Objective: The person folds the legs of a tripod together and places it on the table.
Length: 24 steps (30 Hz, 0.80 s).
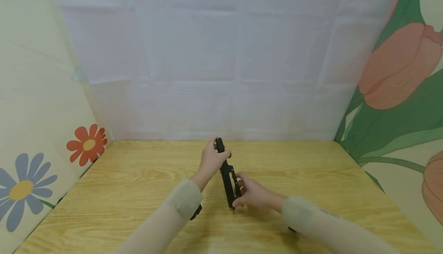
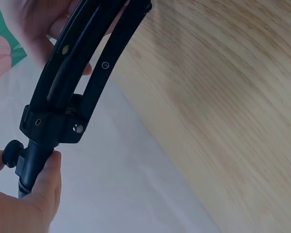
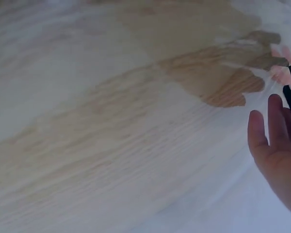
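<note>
A black folded tripod stand [image 1: 226, 177] stands tilted near the middle of the wooden table, its head end leaning left and away. My left hand [image 1: 212, 158] grips its upper end. In the left wrist view, that hand's fingers are at the slim shaft [image 2: 36, 162], beside a round side knob [image 2: 12, 153]. My right hand [image 1: 254, 192] holds the folded legs lower down, thumb near their ends and fingers along one slightly spread leg. From the right wrist, the right hand [image 3: 281, 150] shows several raised fingers, with the legs mostly cut off at the frame edge.
The wood-grain table [image 1: 138, 192] reaches back to a creased white cloth [image 1: 207, 54]. Flower-patterned panels [image 1: 31, 112] flank it on both sides. Small dark wrist-camera parts [image 1: 196, 212] show under the sleeves.
</note>
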Each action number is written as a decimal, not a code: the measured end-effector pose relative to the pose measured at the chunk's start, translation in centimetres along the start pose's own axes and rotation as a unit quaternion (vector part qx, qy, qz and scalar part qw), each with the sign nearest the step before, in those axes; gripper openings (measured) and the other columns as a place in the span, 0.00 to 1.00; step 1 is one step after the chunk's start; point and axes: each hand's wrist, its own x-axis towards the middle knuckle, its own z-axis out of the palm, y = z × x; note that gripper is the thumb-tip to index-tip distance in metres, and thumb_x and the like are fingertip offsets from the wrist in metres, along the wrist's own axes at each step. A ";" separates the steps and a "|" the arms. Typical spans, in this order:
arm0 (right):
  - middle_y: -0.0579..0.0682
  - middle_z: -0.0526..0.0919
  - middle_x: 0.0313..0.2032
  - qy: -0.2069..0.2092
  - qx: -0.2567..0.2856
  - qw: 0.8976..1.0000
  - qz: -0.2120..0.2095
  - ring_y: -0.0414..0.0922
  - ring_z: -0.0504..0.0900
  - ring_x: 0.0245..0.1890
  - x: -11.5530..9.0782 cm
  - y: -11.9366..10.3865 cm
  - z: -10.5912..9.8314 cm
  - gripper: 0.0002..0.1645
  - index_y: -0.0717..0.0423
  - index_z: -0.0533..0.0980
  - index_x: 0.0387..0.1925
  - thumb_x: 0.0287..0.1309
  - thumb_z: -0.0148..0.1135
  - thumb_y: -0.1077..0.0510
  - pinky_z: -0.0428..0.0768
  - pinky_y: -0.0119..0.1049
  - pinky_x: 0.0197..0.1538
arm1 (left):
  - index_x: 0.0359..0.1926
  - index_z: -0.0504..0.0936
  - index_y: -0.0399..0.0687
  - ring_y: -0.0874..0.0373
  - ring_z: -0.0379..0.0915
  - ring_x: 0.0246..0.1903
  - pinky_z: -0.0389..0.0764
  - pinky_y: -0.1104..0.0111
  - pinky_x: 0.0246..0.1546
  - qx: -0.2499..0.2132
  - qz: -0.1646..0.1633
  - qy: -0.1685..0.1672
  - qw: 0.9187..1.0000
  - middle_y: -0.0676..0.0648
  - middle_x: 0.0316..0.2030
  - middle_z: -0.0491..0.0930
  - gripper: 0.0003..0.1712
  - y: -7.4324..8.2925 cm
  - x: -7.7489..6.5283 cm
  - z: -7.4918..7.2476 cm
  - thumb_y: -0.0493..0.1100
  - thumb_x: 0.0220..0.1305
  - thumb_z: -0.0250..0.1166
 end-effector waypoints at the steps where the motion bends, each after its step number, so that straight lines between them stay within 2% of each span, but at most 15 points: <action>1: 0.57 0.79 0.49 -0.005 0.008 1.000 0.003 0.48 0.82 0.41 0.0 0.0 -0.1 0.49 0.65 0.55 0.68 0.52 0.74 0.60 0.81 0.44 0.43 | 0.70 0.61 0.41 0.39 0.73 0.53 0.79 0.51 0.47 -0.001 0.005 -0.007 1.000 0.33 0.62 0.68 0.36 -0.1 0.0 -0.1 0.39 0.63 0.64; 5: 0.64 0.75 0.56 -0.019 0.022 1.000 -0.001 0.52 0.80 0.46 -0.2 0.3 -0.6 0.47 0.65 0.56 0.69 0.54 0.72 0.60 0.80 0.47 0.46 | 0.72 0.60 0.43 0.42 0.74 0.51 0.79 0.52 0.48 -0.007 0.030 -0.040 0.999 0.35 0.62 0.68 0.36 -0.8 0.2 -0.7 0.40 0.65 0.62; 8: 0.67 0.72 0.59 -0.031 0.026 0.999 -0.008 0.55 0.79 0.50 -0.3 0.6 -0.9 0.46 0.67 0.55 0.70 0.56 0.70 0.61 0.80 0.49 0.49 | 0.75 0.54 0.42 0.42 0.74 0.54 0.77 0.52 0.51 -0.023 0.040 -0.064 0.997 0.37 0.64 0.68 0.40 -1.3 0.3 -1.1 0.39 0.66 0.60; 12: 0.67 0.72 0.58 -0.045 0.031 0.998 -0.022 0.58 0.78 0.52 -0.4 0.7 -1.1 0.45 0.68 0.55 0.69 0.58 0.69 0.62 0.79 0.49 0.51 | 0.76 0.51 0.43 0.41 0.71 0.58 0.75 0.52 0.54 -0.043 0.047 -0.089 0.994 0.38 0.66 0.66 0.41 -1.7 0.5 -1.5 0.38 0.66 0.59; 16: 0.66 0.74 0.57 -0.056 0.044 0.997 -0.033 0.60 0.78 0.53 -0.5 0.7 -1.1 0.42 0.69 0.57 0.68 0.58 0.67 0.65 0.79 0.48 0.53 | 0.75 0.55 0.42 0.40 0.70 0.59 0.74 0.51 0.55 -0.056 0.059 -0.113 0.990 0.38 0.68 0.64 0.37 -1.9 0.6 -1.9 0.37 0.68 0.58; 19: 0.68 0.74 0.57 -0.065 0.060 0.996 -0.032 0.62 0.77 0.54 -0.4 0.6 -1.1 0.41 0.70 0.58 0.68 0.58 0.66 0.68 0.79 0.47 0.53 | 0.74 0.55 0.41 0.42 0.72 0.58 0.74 0.52 0.55 -0.075 0.072 -0.142 0.984 0.38 0.68 0.63 0.36 -2.3 0.8 -2.3 0.36 0.69 0.57; 24: 0.70 0.72 0.59 -0.091 0.079 0.993 -0.007 0.61 0.76 0.56 -0.3 0.5 -1.0 0.44 0.68 0.54 0.71 0.59 0.66 0.67 0.78 0.47 0.54 | 0.76 0.48 0.42 0.46 0.75 0.55 0.73 0.54 0.57 -0.110 0.098 -0.199 0.969 0.39 0.70 0.61 0.38 -3.3 1.2 -3.3 0.36 0.72 0.55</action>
